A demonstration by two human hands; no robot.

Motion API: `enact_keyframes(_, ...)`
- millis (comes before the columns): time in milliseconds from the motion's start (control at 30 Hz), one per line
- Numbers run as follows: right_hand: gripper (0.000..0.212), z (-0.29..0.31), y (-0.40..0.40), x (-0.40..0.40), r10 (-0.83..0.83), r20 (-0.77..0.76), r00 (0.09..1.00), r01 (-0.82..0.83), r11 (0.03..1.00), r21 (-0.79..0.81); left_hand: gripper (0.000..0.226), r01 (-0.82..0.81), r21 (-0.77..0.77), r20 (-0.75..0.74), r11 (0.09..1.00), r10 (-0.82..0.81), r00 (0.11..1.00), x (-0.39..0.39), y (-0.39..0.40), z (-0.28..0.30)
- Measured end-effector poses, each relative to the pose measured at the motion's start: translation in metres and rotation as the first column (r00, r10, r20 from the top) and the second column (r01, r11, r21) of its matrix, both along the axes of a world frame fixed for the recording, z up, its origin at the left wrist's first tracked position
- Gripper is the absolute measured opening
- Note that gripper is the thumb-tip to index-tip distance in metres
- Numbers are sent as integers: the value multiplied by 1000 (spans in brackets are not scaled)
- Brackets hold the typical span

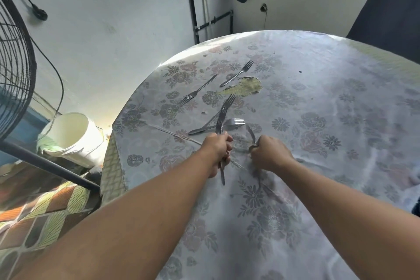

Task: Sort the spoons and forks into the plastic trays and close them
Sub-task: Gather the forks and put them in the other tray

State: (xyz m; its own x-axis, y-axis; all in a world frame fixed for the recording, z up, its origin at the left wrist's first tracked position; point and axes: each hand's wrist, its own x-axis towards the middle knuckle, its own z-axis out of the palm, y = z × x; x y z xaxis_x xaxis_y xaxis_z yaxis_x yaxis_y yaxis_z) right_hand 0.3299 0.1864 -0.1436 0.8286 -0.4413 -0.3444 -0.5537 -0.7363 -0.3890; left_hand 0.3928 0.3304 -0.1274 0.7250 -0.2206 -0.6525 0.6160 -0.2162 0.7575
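A: Both hands over the bench, floral cloth. The left hand is fisted round a fork, tines pointing up and away, handle poking out below the fist.

B: And the right hand?

A: Curled tight on something metal, but it's blurred; can't tell whether it's a fork or a spoon.

B: What's loose?

A: One fork lies flat just beyond the left hand, two more forks farther off near a worn patch.

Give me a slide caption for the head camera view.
Left hand grips forks; three more forks lie on the floral tablecloth.
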Motion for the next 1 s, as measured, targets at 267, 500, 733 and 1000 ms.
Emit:
enact_keyframes(267, 15, 9, -4, -20, -402, 215, 890, 200, 768, 609, 22, -85, -37, 3, 996, 85, 996, -33, -16, 9)
enact_keyframes(500, 38, 18, -28, -57, -359, 231, 904, 118, 729, 674, 10, -262, -57, 88, 963, 266, 960, -91, -47, 24)
enact_keyframes(733, 37, 49, -59, -117, -284, 215, 934, 42, 688, 725, 23, -354, 26, 240, 935, 338, 910, -171, -85, 47)
enact_keyframes(1000, 31, 68, -72, -176, -290, 237, 927, 12, 655, 755, 17, -410, 23, 258, 912, 391, 883, -223, -101, 61)
